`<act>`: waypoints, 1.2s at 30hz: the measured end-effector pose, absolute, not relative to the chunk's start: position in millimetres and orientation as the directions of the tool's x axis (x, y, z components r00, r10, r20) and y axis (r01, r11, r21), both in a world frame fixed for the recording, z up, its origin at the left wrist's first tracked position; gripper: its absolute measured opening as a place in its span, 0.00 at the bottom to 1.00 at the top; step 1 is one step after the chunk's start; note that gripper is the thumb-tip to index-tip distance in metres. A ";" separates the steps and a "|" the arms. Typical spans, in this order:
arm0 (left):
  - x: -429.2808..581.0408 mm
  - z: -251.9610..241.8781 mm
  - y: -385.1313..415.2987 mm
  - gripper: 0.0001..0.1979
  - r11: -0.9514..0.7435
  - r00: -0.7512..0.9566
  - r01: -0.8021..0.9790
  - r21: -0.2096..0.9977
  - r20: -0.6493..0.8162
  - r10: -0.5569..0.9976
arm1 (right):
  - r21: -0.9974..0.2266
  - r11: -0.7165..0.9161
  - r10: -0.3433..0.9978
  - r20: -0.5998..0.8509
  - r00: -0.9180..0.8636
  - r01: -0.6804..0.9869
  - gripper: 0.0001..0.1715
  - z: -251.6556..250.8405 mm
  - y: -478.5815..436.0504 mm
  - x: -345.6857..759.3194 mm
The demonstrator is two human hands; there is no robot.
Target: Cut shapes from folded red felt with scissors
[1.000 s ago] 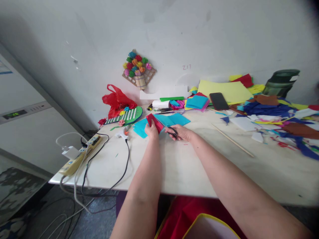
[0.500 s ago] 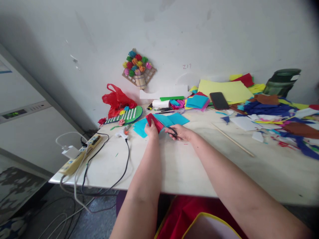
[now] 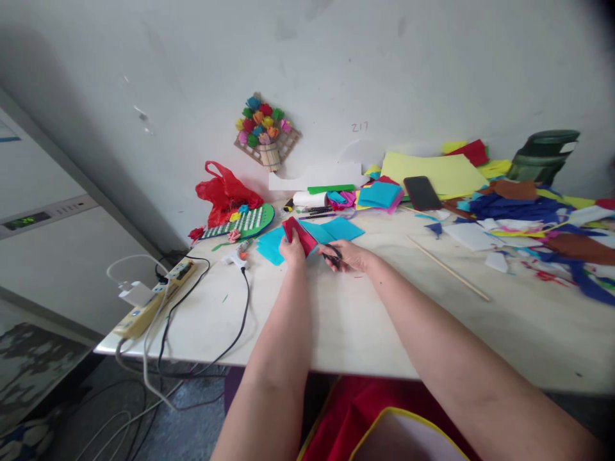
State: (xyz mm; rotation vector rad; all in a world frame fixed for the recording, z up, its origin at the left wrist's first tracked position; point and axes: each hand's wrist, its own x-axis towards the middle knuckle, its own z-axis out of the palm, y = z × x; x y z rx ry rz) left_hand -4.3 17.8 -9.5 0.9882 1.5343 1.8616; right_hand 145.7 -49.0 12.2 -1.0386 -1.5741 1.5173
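Note:
My left hand (image 3: pixel 292 248) is closed on a folded piece of red paper (image 3: pixel 302 237), holding it tilted above the table. Black-handled scissors (image 3: pixel 332 255) are in my right hand (image 3: pixel 352 255), just right of the red paper. Their blades point toward the paper's right edge; whether they touch it is too small to tell. Blue paper sheets (image 3: pixel 342 228) lie behind and on both sides of my left hand. A glue gun (image 3: pixel 236 258) with a black cord rests to the left.
Along the left edge runs a power strip (image 3: pixel 154 301) with cords. Toward the wall are a red plastic bag (image 3: pixel 227 192), a green craft piece (image 3: pixel 262 221) and a phone (image 3: pixel 422 193). A wooden stick (image 3: pixel 448 267), paper scraps (image 3: pixel 519 211) and a dark bottle (image 3: pixel 542 157) occupy the right.
The scissors and the fingers of my right hand have shifted very slightly beside the red paper. My left hand keeps its hold, and the view has moved a little.

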 end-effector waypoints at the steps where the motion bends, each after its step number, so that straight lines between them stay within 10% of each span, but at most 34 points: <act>1: -3.0 -8.4 16.4 0.17 -0.215 -0.591 0.048 0.975 0.202 0.781 | -0.998 -0.010 0.900 -0.037 -0.433 0.066 0.25 12.5 -49.3 146.1; 36: 3.5 -5.8 11.7 0.20 -0.239 -0.541 -0.035 0.970 0.182 0.821 | -0.998 0.034 0.921 0.008 -0.390 0.059 0.26 6.5 -41.9 140.9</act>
